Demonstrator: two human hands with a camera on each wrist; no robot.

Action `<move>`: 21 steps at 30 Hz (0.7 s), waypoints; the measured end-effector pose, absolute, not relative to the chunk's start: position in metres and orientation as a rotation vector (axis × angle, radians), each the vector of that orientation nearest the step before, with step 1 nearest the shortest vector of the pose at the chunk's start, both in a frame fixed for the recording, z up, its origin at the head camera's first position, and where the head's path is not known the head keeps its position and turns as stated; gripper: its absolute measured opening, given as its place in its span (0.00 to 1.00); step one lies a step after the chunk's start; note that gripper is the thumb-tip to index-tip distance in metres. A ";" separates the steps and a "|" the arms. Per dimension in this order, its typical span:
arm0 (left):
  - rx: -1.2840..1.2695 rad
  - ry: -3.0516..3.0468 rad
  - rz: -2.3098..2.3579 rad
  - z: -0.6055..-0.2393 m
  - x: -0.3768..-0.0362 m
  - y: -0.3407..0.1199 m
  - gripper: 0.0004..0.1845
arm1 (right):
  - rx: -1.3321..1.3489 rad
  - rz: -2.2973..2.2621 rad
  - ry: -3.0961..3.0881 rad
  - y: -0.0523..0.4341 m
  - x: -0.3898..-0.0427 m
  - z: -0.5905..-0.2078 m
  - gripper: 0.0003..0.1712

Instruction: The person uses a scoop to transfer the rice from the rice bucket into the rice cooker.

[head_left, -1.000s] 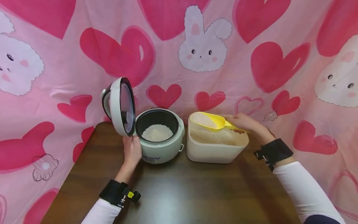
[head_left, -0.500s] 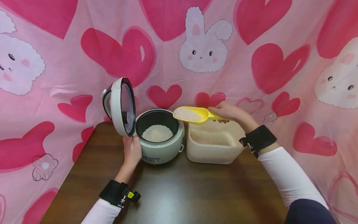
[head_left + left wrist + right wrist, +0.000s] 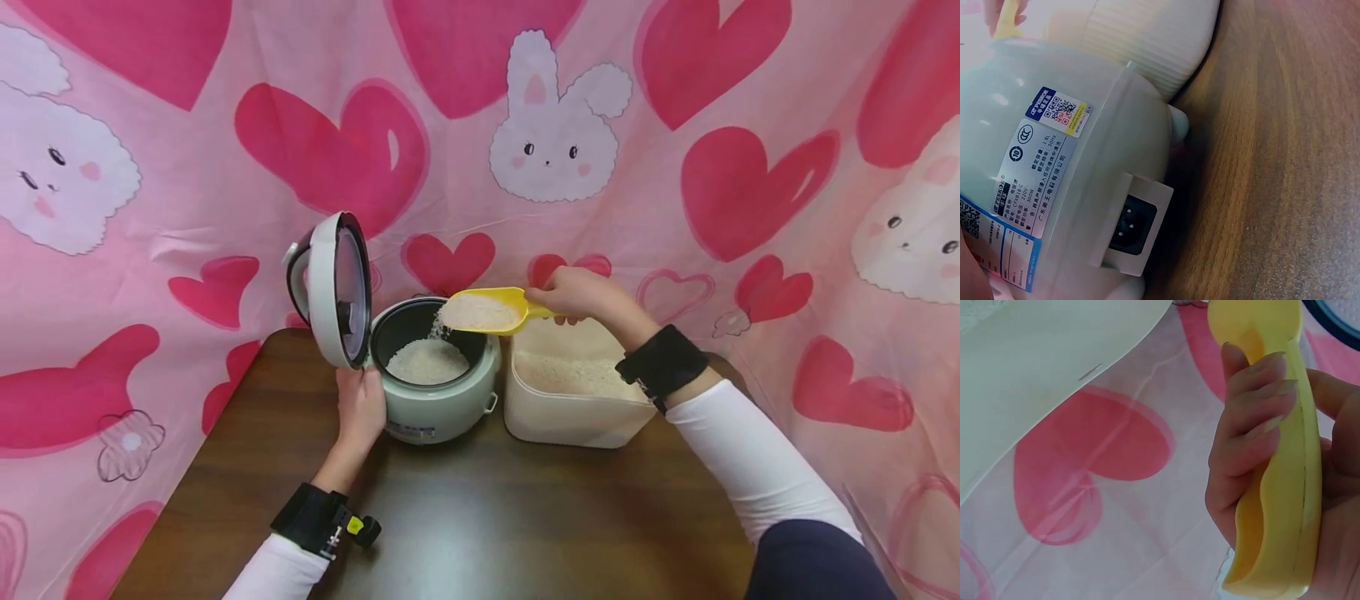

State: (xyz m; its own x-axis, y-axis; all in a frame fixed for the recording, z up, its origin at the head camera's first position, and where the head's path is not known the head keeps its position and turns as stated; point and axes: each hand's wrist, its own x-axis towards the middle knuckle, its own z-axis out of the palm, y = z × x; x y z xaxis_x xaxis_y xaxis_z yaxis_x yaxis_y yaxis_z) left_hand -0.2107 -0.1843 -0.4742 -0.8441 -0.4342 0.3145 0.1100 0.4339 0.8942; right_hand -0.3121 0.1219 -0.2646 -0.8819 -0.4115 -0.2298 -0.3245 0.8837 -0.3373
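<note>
Head: scoop moved over cooker, tipping rice.

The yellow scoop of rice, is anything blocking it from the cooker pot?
Nothing visible. The yellow scoop already tips over the open pot, the lid stands up at the left, and the right hand grips the handle.

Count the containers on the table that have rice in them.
2. The rice cooker, lid up, sits left with the left hand on its side; the cream tub stands right of it. The yellow scoop also carries rice.
</note>
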 end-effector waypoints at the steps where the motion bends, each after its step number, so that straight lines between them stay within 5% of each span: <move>1: 0.271 -2.183 -1.415 -0.474 -0.210 -0.184 0.26 | -0.553 -0.402 2.764 0.120 -0.311 -0.264 0.26; 21: 0.280 -2.207 -1.411 -0.474 -0.210 -0.183 0.26 | -0.664 -0.389 2.692 0.100 -0.298 -0.258 0.17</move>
